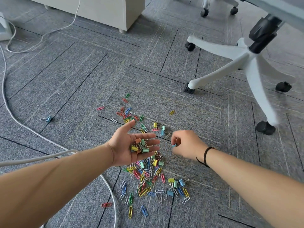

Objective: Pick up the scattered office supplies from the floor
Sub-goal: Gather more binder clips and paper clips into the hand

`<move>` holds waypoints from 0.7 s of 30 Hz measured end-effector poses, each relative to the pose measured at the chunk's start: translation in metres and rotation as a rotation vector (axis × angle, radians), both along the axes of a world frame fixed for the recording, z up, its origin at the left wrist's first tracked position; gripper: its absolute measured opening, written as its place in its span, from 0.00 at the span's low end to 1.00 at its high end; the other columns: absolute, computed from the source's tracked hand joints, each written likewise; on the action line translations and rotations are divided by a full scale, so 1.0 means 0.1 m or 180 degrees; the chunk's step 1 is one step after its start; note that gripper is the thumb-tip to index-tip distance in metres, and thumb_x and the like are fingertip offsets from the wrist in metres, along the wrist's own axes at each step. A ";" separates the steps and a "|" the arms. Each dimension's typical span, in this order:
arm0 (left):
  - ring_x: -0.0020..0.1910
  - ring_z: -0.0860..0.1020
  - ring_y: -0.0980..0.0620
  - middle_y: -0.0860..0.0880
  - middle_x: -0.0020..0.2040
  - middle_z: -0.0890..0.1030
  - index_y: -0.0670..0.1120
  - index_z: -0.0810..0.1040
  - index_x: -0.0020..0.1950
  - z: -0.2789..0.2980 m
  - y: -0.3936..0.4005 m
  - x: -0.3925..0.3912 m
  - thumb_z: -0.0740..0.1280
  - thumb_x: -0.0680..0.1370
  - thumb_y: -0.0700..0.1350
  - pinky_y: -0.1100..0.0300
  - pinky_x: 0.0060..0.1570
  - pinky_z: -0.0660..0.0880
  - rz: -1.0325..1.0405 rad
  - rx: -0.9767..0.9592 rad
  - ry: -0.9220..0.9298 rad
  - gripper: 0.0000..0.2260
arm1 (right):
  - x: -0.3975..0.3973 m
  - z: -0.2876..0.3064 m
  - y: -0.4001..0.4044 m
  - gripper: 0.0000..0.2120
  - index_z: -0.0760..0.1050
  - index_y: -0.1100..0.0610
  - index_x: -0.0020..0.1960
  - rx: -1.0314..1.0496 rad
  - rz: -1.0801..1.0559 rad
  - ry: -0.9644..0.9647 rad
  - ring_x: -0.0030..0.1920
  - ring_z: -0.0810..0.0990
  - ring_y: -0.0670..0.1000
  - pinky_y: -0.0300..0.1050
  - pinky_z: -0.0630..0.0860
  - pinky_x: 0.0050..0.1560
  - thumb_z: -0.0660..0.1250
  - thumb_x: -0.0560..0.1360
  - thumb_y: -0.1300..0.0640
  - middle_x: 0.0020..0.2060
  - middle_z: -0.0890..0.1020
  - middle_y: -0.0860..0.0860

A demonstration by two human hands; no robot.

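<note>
- Head view was directed down at a grey carpeted floor (pixel 65 83), over which coloured paper clips and binder clips were strewn.
- The left hand (pixel 131 145) was held palm up above the floor, fingers (pixel 152 142) straight and relaxed, and a small heap of binder clips (pixel 139 146) in orange, green and yellow was carried on the palm.
- The right hand (pixel 185 143) was held just to the right of it, knuckles up, and a blue binder clip (pixel 174 145) was pinched between thumb and curled fingers.
- A dark cord bracelet (pixel 205 156) was worn on the right wrist.
- The main pile of clips (pixel 148 176) was seen on the floor directly beneath and nearer than the two hands, paper clips and binder clips mixed together.
- A looser scatter of paper clips (pixel 127 114) lay beyond the left hand, with a yellow paper clip (pixel 171 112) apart to the right and a pink paper clip (pixel 100 108) apart to the left.
- A lone blue binder clip (pixel 48 119) was found well apart on the left, near a white cable (pixel 5 89) that curved across the carpet.
- A red paper clip (pixel 106 204) lay beside that cable near the lower edge.
- A white chair base (pixel 246 63) with black castors stood at the upper right, and a pale cabinet (pixel 105 9) at the top.
</note>
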State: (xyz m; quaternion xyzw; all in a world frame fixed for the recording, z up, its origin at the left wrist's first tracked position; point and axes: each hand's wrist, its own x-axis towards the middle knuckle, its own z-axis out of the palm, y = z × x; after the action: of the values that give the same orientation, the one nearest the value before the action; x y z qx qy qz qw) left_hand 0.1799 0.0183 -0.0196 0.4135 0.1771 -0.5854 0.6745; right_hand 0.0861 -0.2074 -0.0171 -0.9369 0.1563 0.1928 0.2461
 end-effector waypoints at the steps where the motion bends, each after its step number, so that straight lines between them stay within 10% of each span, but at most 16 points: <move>1: 0.69 0.75 0.34 0.33 0.66 0.79 0.35 0.76 0.69 0.00 0.00 0.00 0.57 0.80 0.68 0.39 0.74 0.66 0.0009 -0.0012 0.0025 0.38 | 0.02 0.06 0.01 0.06 0.79 0.52 0.41 0.0197 -0.0138 -0.0075 0.36 0.78 0.46 0.41 0.75 0.35 0.75 0.69 0.60 0.37 0.81 0.46; 11: 0.55 0.82 0.34 0.32 0.59 0.81 0.36 0.75 0.67 -0.02 -0.04 -0.03 0.57 0.82 0.62 0.40 0.66 0.74 -0.0055 -0.0104 0.0199 0.31 | 0.28 0.45 0.54 0.09 0.81 0.49 0.48 0.1517 -0.0066 -0.0521 0.38 0.83 0.46 0.46 0.83 0.44 0.76 0.70 0.59 0.41 0.85 0.49; 21: 0.54 0.83 0.38 0.35 0.64 0.81 0.37 0.80 0.58 -0.11 0.12 0.07 0.53 0.84 0.50 0.45 0.57 0.79 0.0196 0.0067 0.0062 0.21 | 0.26 -0.01 -0.06 0.26 0.72 0.48 0.71 -0.0043 -0.0253 -0.0176 0.47 0.79 0.45 0.41 0.75 0.47 0.74 0.74 0.53 0.66 0.76 0.48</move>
State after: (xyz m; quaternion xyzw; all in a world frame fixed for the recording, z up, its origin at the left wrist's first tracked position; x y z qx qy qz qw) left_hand 0.1868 0.0299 -0.0309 0.4091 0.2024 -0.5665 0.6861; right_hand 0.1120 -0.2138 -0.0180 -0.9365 0.1878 0.1559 0.2516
